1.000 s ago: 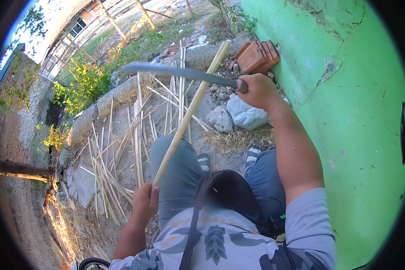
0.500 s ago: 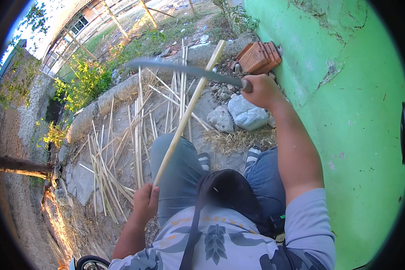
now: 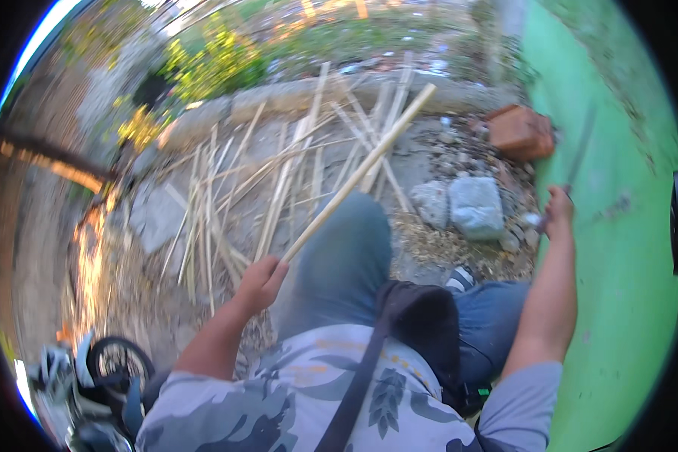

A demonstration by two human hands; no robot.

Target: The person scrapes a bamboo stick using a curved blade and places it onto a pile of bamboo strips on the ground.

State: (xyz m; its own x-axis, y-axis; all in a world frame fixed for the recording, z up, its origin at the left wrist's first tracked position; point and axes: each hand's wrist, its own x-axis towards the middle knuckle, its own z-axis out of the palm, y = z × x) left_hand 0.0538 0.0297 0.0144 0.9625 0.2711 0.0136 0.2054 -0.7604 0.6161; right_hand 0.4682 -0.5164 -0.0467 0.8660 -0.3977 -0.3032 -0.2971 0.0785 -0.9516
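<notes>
My left hand (image 3: pixel 261 285) is closed round the lower end of a pale split bamboo strip (image 3: pixel 360 172), which slants up to the right across my left knee. Out to the right, beside the green wall, my right hand (image 3: pixel 557 211) grips the handle of a long-bladed machete (image 3: pixel 582 147). The blade points upward, is blurred, and stands apart from the strip. Many more bamboo strips (image 3: pixel 282 197) lie crisscrossed on the ground beyond my left hand.
A green wall (image 3: pixel 618 301) runs along the right. Near its base are stacked terracotta tiles (image 3: pixel 520 132), a pale stone block (image 3: pixel 476 207) and rubble. A low stone kerb (image 3: pixel 264 103) borders the ground ahead. A motorbike (image 3: pixel 102 392) stands at the lower left.
The machete has swung away from the strip, to the right and upright by the wall. My left hand still holds the strip. The view has turned, bringing more of the motorbike into sight.
</notes>
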